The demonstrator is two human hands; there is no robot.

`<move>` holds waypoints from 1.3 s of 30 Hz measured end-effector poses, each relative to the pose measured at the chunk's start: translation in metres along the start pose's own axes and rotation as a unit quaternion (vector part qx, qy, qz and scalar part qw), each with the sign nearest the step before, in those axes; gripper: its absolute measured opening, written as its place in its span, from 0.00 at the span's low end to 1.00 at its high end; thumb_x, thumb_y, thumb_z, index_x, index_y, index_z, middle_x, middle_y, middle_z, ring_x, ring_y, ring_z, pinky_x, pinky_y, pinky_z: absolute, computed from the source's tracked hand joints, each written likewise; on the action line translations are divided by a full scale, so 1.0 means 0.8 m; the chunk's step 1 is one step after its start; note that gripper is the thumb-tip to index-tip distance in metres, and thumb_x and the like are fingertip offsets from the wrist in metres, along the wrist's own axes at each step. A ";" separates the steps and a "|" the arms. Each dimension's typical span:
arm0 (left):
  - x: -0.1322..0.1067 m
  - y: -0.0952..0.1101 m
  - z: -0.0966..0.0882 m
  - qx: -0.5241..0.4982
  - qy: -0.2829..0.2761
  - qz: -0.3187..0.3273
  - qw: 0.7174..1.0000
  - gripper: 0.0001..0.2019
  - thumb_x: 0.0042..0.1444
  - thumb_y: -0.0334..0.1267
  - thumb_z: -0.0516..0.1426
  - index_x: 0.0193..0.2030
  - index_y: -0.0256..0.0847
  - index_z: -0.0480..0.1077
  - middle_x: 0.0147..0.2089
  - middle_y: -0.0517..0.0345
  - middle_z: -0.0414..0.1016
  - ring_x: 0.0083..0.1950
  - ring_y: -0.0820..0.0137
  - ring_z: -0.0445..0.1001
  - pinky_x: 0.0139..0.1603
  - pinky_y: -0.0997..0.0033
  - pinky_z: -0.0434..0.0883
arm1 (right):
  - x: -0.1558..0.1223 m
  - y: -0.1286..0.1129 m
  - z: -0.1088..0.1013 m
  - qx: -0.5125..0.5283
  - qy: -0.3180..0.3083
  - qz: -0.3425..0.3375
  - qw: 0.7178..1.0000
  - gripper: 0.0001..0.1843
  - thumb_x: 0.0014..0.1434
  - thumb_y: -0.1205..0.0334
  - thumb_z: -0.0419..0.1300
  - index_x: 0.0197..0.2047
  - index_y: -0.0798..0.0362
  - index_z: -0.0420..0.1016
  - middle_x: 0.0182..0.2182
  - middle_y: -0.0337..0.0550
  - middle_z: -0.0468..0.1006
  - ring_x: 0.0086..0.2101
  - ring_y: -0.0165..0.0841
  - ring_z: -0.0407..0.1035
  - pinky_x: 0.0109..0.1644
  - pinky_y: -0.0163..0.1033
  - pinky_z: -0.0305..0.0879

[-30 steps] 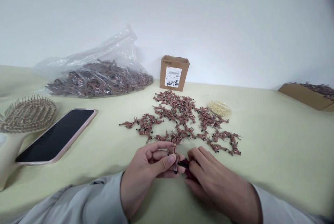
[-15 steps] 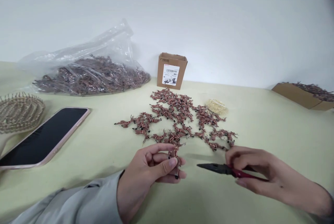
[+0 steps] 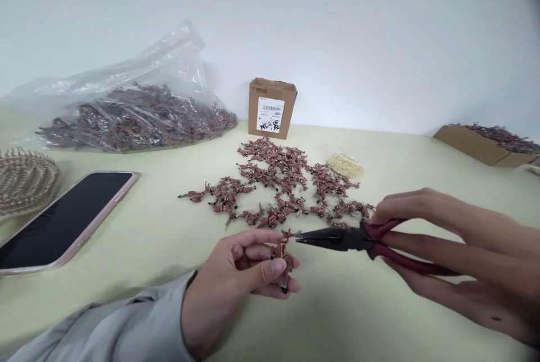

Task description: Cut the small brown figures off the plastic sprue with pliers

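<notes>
Above the table [image 3: 337,322], left hand [image 3: 228,289] pinching upright figurine [image 3: 282,252], right hand [image 3: 468,255] gripping long-nose pliers [image 3: 341,239], tips pointing left beside it

**Dull Metal, Glossy Grips**

The pliers [image 3: 337,239] pair dark, dull metal with glossy red grips. The figure [image 3: 282,252] looks painted and smooth. The bag [image 3: 185,69] is clear, shiny plastic, the box [image 3: 270,107] matt cardboard with a paper label [image 3: 270,115], the phone [image 3: 63,218] glossy glass, the desk [image 3: 337,317] smooth and matt.
</notes>
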State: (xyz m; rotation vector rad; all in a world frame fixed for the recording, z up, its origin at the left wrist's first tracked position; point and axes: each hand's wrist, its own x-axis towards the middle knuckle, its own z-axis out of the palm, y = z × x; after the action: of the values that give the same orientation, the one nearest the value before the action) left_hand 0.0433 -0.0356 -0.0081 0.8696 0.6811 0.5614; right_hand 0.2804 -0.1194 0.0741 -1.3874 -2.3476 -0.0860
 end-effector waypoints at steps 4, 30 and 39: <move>-0.001 0.001 0.001 -0.008 -0.014 0.003 1.000 0.10 0.45 0.29 0.60 0.36 0.36 0.67 0.30 0.55 0.77 0.27 0.68 0.76 0.27 0.75 0.72 | -0.002 -0.002 0.006 -0.016 -0.033 -0.022 0.999 0.12 0.54 0.64 0.54 0.43 0.49 0.68 0.47 0.46 0.65 0.39 0.36 0.69 0.41 0.35 0.71; -0.001 0.007 0.002 -0.014 -0.002 0.007 1.000 0.08 0.43 0.29 0.61 0.33 0.37 0.70 0.27 0.57 0.76 0.24 0.70 0.75 0.23 0.77 0.71 | -0.004 0.010 0.042 0.011 0.026 -0.056 0.998 0.17 0.45 0.74 0.58 0.40 0.51 0.67 0.43 0.48 0.64 0.41 0.40 0.62 0.39 0.45 0.63; 0.000 0.006 0.002 -0.014 0.005 0.008 1.000 0.10 0.41 0.30 0.62 0.33 0.36 0.71 0.27 0.56 0.76 0.24 0.70 0.75 0.23 0.76 0.70 | -0.001 0.008 0.042 0.034 0.015 -0.049 0.998 0.17 0.45 0.73 0.57 0.40 0.51 0.67 0.42 0.49 0.66 0.40 0.39 0.63 0.37 0.43 0.65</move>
State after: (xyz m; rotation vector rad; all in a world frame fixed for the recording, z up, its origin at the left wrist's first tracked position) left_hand 0.0435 -0.0341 -0.0036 0.8474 0.6753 0.5887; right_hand 0.2757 -0.1083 0.0417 -1.2299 -2.3712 -0.0534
